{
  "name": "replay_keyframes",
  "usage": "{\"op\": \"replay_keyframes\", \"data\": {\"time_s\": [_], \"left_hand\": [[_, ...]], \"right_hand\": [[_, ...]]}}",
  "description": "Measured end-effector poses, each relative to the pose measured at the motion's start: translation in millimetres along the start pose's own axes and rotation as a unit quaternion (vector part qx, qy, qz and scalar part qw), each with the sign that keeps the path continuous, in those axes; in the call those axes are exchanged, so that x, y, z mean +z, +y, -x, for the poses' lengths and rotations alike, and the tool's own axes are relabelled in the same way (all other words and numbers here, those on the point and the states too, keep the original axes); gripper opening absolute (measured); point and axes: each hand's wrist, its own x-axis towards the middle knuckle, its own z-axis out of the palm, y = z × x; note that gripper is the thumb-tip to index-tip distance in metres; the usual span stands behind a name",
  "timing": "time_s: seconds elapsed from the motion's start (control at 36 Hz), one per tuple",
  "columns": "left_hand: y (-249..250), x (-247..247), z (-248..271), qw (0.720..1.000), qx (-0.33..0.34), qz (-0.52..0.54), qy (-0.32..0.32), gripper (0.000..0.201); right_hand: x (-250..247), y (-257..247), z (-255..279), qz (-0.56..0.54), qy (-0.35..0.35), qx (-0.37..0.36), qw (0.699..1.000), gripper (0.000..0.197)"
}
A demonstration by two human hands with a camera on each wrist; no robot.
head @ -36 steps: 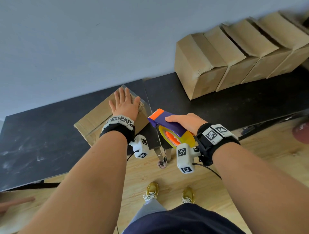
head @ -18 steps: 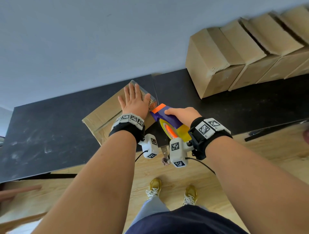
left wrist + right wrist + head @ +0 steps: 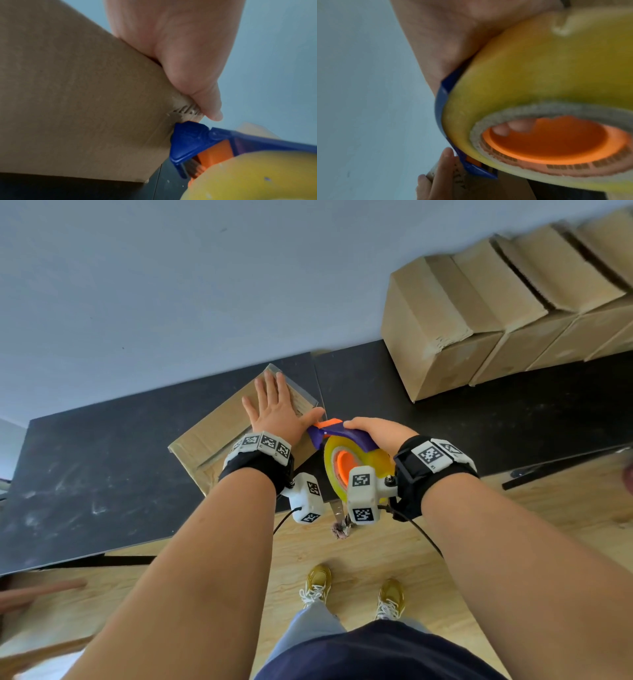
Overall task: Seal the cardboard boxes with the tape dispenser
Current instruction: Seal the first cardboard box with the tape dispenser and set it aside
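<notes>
A closed cardboard box [image 3: 212, 433] lies on the black table [image 3: 102, 474]. My left hand [image 3: 277, 409] presses flat on its top with straight fingers, thumb at the right edge. My right hand [image 3: 376, 431] grips the blue and orange tape dispenser [image 3: 337, 436] with its yellow tape roll [image 3: 346, 467]. The dispenser's blue nose [image 3: 188, 143] touches the box's right side [image 3: 85, 108] just below my left thumb [image 3: 202, 94]. In the right wrist view, fingertips [image 3: 510, 128] show through the orange hub of the tape roll [image 3: 530, 88].
A row of several cardboard boxes [image 3: 496, 313] stands against the grey wall at the table's back right. Wooden floor [image 3: 342, 549] and my shoes [image 3: 317, 583] lie below the table's front edge. Another person's hand [image 3: 30, 597] shows at the lower left.
My right hand has carried the tape dispenser left, from clear of the box until its nose meets the box's right side. My left hand has stayed pressed on the box top.
</notes>
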Motion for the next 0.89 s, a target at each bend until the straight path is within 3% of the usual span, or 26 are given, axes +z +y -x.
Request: {"op": "replay_keyframes", "data": {"time_s": [0.08,0.17,0.28,0.39,0.47,0.58,0.61,0.69,0.78,0.89], "left_hand": [[1,2,1,1.000,-0.004,-0.008,0.005,0.104],[1,4,1,1.000,-0.003,-0.019,0.019,0.103],[2,5,0,0.999,0.002,-0.031,0.024,0.103],[0,6,0,0.999,0.004,-0.047,0.018,0.110],[1,6,0,0.999,0.005,-0.045,0.018,0.107],[2,6,-1,0.999,0.006,-0.047,0.020,0.105],[2,6,-1,0.999,0.006,-0.048,0.023,0.104],[1,7,-1,0.998,0.006,-0.050,0.030,0.103],[0,9,1,0.998,0.008,-0.050,0.041,0.102],[-2,9,0,0.998,0.006,-0.041,0.047,0.103]], "right_hand": [[0,9,-4,0.020,0.005,0.015,1.000,0.040],[-1,23,-12,0.080,0.090,0.020,0.993,0.048],[-8,33,-18,0.098,0.144,0.011,0.985,0.057],[-11,24,-23,0.134,0.174,-0.023,0.975,0.049],[-10,19,-30,0.198,0.166,-0.042,0.965,0.027],[-9,22,-40,0.315,0.175,-0.056,0.931,0.021],[-7,24,-43,0.341,0.177,-0.059,0.921,0.022],[-2,27,-52,0.366,0.180,-0.059,0.911,0.049],[1,25,-57,0.386,0.158,-0.028,0.908,0.052],[7,27,-65,0.408,0.137,0.004,0.902,0.071]]}}
